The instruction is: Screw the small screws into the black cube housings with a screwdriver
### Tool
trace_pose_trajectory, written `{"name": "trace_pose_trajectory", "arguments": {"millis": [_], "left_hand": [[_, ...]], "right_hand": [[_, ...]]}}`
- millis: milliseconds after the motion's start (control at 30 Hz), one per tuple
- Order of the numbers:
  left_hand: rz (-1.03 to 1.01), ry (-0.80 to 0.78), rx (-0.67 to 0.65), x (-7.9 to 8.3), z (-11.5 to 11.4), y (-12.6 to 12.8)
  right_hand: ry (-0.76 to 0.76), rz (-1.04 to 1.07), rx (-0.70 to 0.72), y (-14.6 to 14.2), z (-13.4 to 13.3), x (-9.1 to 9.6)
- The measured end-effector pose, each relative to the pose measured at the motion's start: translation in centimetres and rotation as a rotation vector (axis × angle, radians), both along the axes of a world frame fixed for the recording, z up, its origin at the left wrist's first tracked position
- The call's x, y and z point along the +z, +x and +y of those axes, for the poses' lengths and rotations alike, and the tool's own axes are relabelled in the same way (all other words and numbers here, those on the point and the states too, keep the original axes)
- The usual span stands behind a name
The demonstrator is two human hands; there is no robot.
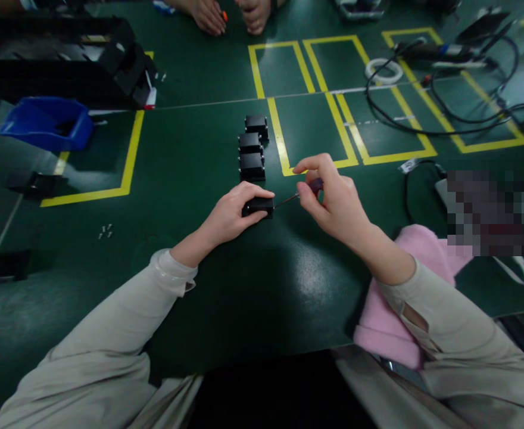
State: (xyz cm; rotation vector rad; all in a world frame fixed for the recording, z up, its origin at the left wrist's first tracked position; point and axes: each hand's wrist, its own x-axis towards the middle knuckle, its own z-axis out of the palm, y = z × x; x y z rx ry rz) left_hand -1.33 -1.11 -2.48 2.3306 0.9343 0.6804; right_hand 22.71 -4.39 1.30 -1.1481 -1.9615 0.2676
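Note:
My left hand is closed around a small black box that rests on the green table. My right hand pinches a thin screwdriver with a dark purple handle. Its tip points left and meets the right side of the box. Just beyond, three more small black boxes stand in a row running away from me.
A blue bin and a black tray stack sit at the far left. Loose screws lie at the left. Black cables and a white tape roll lie far right. Pink cloth pads my right forearm. Another person's hands rest at the far edge.

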Motion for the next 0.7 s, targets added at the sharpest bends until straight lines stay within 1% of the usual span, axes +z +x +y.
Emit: {"name": "trace_pose_trajectory", "arguments": {"millis": [100,500,700], "left_hand": [[-0.002,-0.003,0.002,0.02,0.00,-0.02],[-0.003,-0.008,0.004,0.10,-0.02,0.04],[0.007,-0.001,0.003,0.00,0.01,0.00]], "right_hand": [[-0.021,-0.028,0.002,0.00,-0.09,0.19],[-0.003,-0.062,0.013,0.07,-0.10,0.28],[-0.002,-0.020,0.012,0.02,-0.09,0.19]]}}
